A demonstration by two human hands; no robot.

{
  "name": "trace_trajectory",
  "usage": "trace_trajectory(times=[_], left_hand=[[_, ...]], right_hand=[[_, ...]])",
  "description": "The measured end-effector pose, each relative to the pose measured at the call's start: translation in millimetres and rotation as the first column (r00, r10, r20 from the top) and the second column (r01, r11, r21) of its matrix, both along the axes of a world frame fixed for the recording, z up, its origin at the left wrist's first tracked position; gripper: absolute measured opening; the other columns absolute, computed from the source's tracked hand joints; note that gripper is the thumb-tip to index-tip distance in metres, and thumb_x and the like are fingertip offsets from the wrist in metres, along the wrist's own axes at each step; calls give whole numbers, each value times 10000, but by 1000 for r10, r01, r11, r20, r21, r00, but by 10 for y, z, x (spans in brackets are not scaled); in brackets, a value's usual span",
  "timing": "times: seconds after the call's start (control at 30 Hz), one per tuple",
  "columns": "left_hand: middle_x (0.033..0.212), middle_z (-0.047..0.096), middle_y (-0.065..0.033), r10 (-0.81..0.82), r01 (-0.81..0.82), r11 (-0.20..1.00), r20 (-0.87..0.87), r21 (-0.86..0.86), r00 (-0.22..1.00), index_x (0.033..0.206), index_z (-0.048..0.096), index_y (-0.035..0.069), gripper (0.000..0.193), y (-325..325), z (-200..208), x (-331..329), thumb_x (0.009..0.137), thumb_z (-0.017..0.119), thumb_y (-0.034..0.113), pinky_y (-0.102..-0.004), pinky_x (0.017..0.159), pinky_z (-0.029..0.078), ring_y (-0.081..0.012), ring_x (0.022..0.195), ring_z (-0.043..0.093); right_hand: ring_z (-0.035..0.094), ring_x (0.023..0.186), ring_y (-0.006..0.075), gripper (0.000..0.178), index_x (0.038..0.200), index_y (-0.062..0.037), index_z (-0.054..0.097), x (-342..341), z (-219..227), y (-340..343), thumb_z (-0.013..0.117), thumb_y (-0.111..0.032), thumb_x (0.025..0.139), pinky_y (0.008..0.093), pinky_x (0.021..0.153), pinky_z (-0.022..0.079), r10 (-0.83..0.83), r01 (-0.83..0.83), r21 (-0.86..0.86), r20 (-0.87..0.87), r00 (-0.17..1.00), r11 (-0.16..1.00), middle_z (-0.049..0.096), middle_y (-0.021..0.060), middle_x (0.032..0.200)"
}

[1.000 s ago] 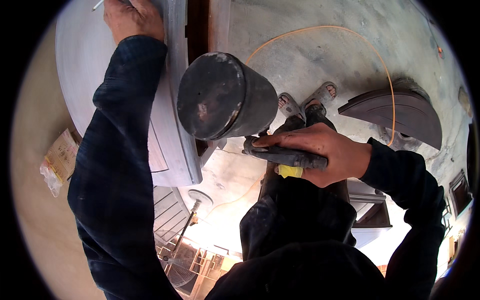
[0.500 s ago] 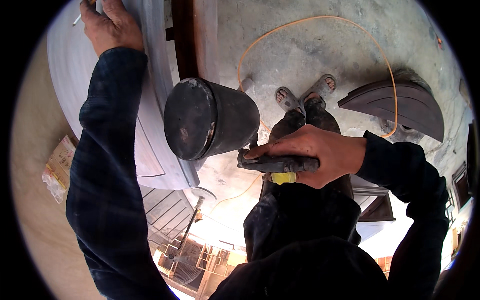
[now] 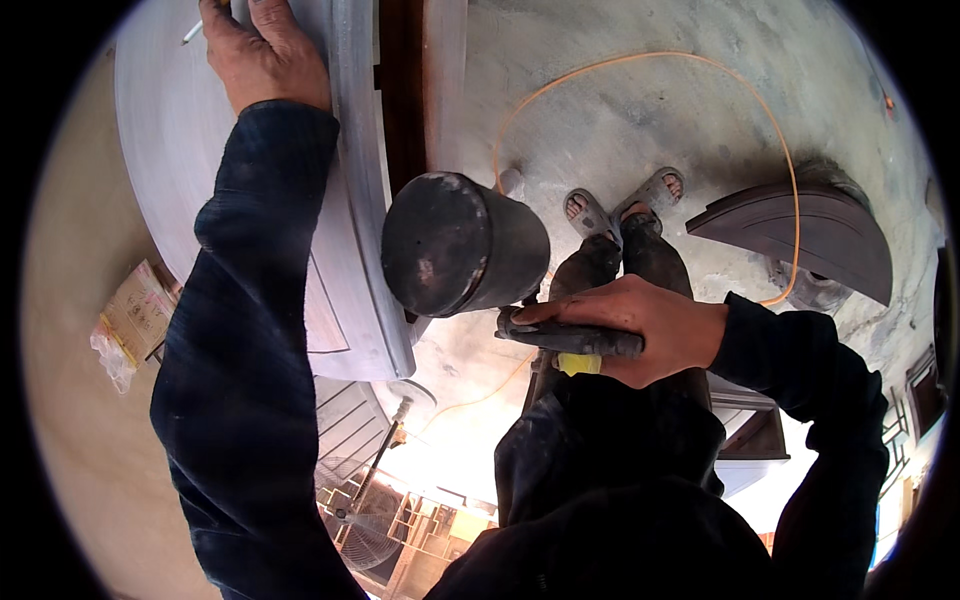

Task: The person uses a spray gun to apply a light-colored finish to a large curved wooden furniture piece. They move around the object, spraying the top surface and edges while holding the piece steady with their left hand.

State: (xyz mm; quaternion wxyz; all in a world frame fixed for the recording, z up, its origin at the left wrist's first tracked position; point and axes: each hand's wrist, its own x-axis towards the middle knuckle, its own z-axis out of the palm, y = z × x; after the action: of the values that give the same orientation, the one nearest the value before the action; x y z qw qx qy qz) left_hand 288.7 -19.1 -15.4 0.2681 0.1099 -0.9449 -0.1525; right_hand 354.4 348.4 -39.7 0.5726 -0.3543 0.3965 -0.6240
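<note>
My right hand (image 3: 660,325) is wrapped round the black body of a spray gun (image 3: 575,335), held in front of my legs. A large black lidded cup (image 3: 432,245), stained and scuffed, sits at the gun's far-left end and tapers toward it. Something yellow (image 3: 578,364) shows below my fingers. My left hand (image 3: 265,55) is up at the top left, over a whitish-grey panel (image 3: 180,110) with a moulded edge. Between its fingers is a thin white stick (image 3: 192,33) that looks like a cigarette. Its fingertips are partly cut off by the frame, and contact with the panel is unclear.
An orange hose (image 3: 680,54) loops over the concrete floor round my sandalled feet (image 3: 590,212). A dark half-round panel (image 3: 810,235) stands raised at the right. A fan (image 3: 365,535) is at lower left, and a carton with plastic (image 3: 135,310) lies at far left.
The view has shifted, so most things sit slightly farther right and lower. Both hands keep their holds, and the spray gun stays in front of my legs.
</note>
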Motion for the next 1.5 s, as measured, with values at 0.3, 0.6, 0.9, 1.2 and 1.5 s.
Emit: trace_trajectory(times=[0.3, 0.6, 0.9, 1.2, 1.5], left_hand=[[1494, 394, -285, 47, -46, 998, -20, 32, 999, 1531, 267, -58, 555, 104, 20, 2, 1068, 447, 190, -393, 1166, 314, -367, 1402, 395], [1453, 434, -332, 56, -57, 998, -13, -17, 998, 1494, 320, -96, 581, 162, 6, -107, 1049, 470, 246, -417, 1153, 331, -423, 1375, 416], [1389, 494, -350, 80, -87, 992, -79, -91, 994, 1460, 354, -124, 608, 144, 45, -140, 1026, 503, 275, -428, 1120, 369, -441, 1319, 471], [1355, 529, -326, 74, -81, 995, -102, -65, 992, 1450, 367, -123, 613, 153, 38, -151, 1009, 531, 270, -428, 1101, 385, -427, 1287, 498], [1355, 530, -333, 51, -60, 994, -94, -95, 994, 1457, 362, -119, 610, 109, 8, -124, 1013, 527, 265, -429, 1103, 384, -434, 1288, 494]], right_hand=[[721, 994, 300, 309, 1161, 52, 638, -368, -27, 280, 656, 16, 855, 325, 869, 544, -314, 333, 2, -325, 892, 943, 618, 185, 1357], [712, 1017, 301, 577, 1335, 30, 576, 265, 65, 563, 645, 50, 762, 333, 904, 528, -296, 328, 52, -320, 900, 943, 650, 192, 1301], [664, 1126, 356, 676, 1403, 12, 506, 521, 518, 187, 680, 59, 752, 368, 925, 542, -254, 273, 12, -325, 911, 962, 585, 184, 1392], [634, 1187, 360, 580, 1313, -6, 554, 774, 528, 263, 725, 32, 760, 394, 973, 543, -103, 140, 142, -241, 965, 980, 586, 184, 1388], [681, 1105, 349, 600, 1356, 1, 564, 604, 419, 141, 680, 40, 769, 357, 963, 514, -257, 305, 111, -317, 913, 946, 626, 191, 1332]])
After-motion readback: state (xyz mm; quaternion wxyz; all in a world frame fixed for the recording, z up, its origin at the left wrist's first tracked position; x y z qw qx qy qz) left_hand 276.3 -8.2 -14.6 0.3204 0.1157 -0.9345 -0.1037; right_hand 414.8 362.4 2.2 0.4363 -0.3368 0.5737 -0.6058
